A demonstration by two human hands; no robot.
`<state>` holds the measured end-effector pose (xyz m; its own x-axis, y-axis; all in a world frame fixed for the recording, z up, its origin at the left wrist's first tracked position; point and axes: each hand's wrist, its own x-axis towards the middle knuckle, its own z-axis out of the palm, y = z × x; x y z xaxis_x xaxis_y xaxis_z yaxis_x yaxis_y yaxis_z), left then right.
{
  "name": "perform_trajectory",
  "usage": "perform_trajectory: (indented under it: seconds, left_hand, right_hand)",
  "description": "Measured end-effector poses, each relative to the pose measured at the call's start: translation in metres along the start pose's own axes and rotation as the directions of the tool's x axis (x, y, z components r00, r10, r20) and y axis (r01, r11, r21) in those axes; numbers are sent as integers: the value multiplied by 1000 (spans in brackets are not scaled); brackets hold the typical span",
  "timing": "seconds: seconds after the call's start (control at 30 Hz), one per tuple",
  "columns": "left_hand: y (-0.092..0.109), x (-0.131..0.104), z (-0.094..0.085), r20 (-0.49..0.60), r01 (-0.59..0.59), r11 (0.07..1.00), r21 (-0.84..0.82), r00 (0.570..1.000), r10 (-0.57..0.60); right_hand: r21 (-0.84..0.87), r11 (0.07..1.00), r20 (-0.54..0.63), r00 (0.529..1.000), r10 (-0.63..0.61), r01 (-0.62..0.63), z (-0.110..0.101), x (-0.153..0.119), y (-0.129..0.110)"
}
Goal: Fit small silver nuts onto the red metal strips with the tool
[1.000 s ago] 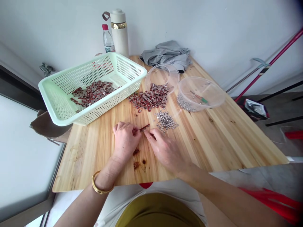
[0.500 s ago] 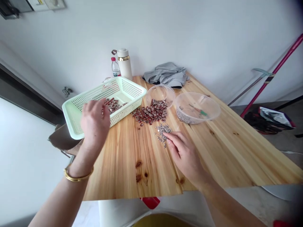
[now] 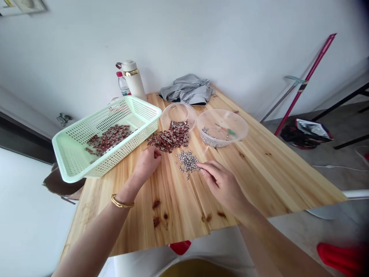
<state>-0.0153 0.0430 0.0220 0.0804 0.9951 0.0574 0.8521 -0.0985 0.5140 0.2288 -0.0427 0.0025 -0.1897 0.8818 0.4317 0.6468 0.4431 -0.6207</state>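
A pile of small reddish-brown strips with metal bits lies on the wooden table. My left hand rests at its near left edge, fingers curled inward, and whatever they hold is hidden. Close by is a heap of tiny silver metal pieces, like beads or nuts. At its right side, my right hand has thumb and forefinger pinched together; anything between them is too small to make out. More of the strips lie inside the pale green perforated basket on the left.
Behind the heaps stand a clear round lid or dish and a clear tub containing silver pieces and a green-handled tool. Grey cloth, a white flask and a water bottle are at the back.
My left hand has moved from over the basket to the right and down, beside the strip pile. My right hand stays by the silver heap. The view has shifted to the right.
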Motion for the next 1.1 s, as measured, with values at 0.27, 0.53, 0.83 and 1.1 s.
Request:
perform_trajectory:
  seconds: [0.27,0.53,0.83,1.1]
  left_hand:
    - [0,-37,4,1,-26,966,-257,1000,27]
    - [0,-67,18,-7,-221,948,-227,974,226]
    - [2,-70,28,-42,-167,971,-170,986,163]
    - [1,-73,30,-58,-196,969,-152,980,189]
  right_hand:
    - [-29,999,157,987,47,-43,5,2,2]
    - [-227,969,288,957,-26,94,16,19,1]
    - [-218,944,286,941,-182,249,11,20,4]
    - [-221,969,202,977,-66,111,-6,24,19]
